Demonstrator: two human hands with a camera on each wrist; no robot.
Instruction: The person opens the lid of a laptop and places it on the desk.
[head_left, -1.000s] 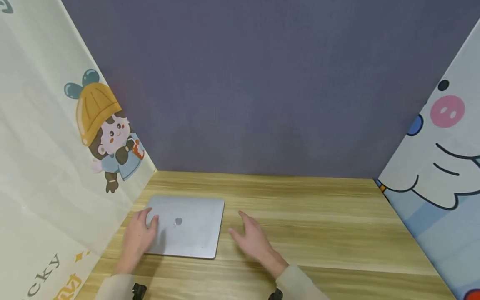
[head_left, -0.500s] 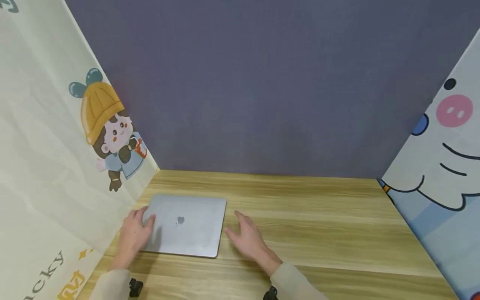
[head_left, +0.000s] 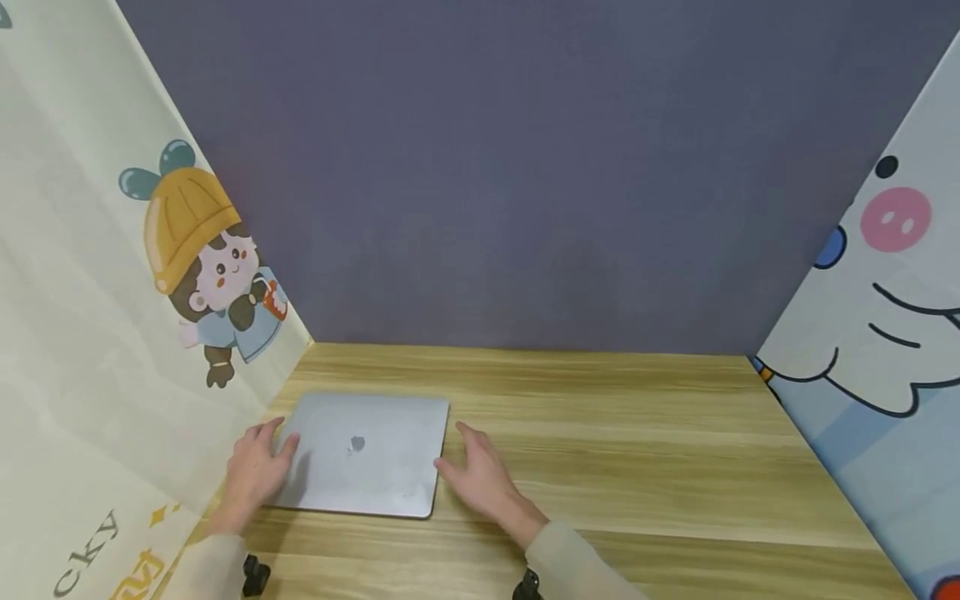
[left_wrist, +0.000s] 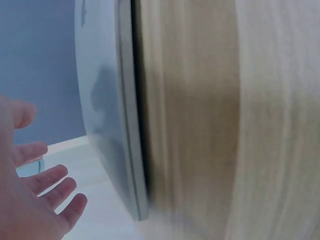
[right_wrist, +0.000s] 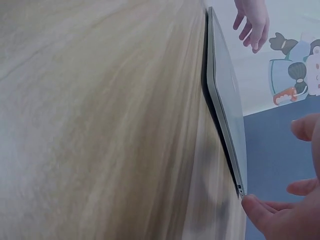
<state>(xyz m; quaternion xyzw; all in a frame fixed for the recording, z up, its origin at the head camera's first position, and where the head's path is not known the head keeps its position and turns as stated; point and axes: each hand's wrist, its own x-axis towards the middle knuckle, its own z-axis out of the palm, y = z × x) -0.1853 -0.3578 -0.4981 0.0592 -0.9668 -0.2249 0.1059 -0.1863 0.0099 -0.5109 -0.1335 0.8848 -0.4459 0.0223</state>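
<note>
A closed silver laptop (head_left: 375, 467) with an apple logo on its lid lies flat on the left part of the wooden table. My left hand (head_left: 255, 468) is beside the laptop's left edge, its thumb overlapping that edge in the head view. In the left wrist view the fingers (left_wrist: 52, 179) are spread and hold nothing. At the laptop's right edge is my right hand (head_left: 480, 475), thumb and fingers apart. The right wrist view has a fingertip (right_wrist: 252, 207) right at the laptop's corner, near a port.
The wood-grain table (head_left: 637, 450) extends to the right of the laptop. A dark grey-blue panel (head_left: 525, 183) stands behind it. Cartoon-printed panels flank it, a cream one (head_left: 90, 250) at left and a blue-and-white one (head_left: 900, 350) at right.
My right hand has moved left, up to the laptop's right edge. The left hand has shifted a little left, toward the laptop's outer edge. The laptop lies where it was.
</note>
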